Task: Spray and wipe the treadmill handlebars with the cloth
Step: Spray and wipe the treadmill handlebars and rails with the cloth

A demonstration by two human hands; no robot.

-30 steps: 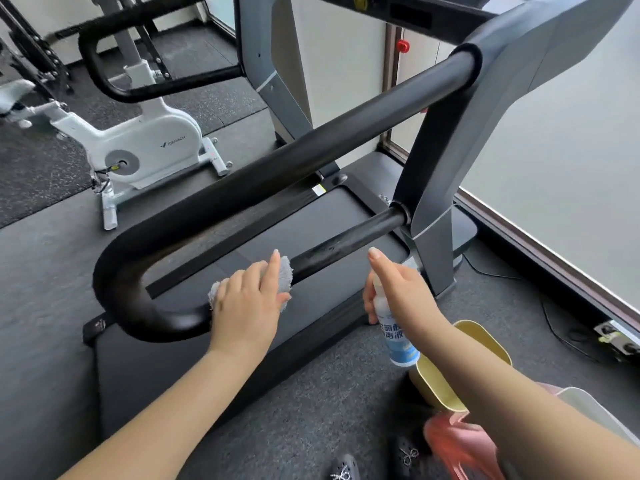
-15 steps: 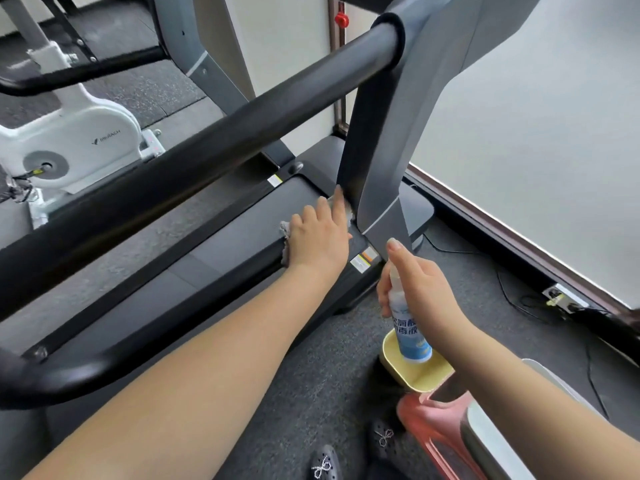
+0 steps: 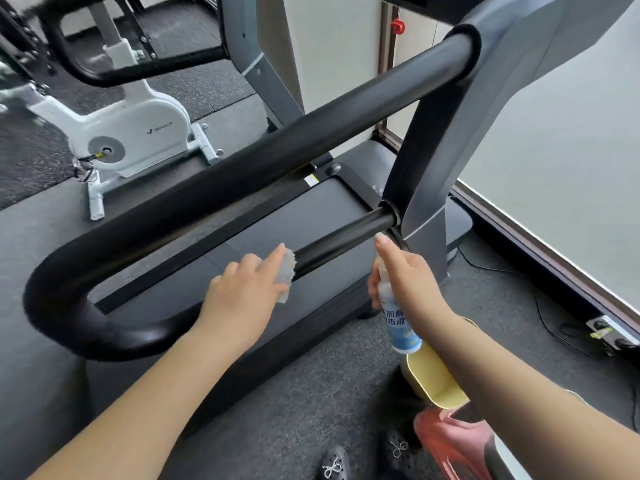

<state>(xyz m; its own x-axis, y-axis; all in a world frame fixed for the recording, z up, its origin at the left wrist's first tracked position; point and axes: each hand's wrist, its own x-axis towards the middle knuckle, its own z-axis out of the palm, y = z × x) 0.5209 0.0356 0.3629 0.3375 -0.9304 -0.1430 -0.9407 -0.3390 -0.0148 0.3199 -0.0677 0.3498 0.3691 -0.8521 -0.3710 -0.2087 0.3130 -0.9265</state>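
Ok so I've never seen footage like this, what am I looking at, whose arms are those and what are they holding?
This is one picture from a camera worn on a person's head, looking down at their own bare arms; there is no robot. The left hand presses a pale fluffy cloth onto the lower black padded handlebar of a grey treadmill. The right hand grips a white and blue spray bottle, forefinger on its top. On the dark floor sit a yellow plastic tub and a white exercise bike.
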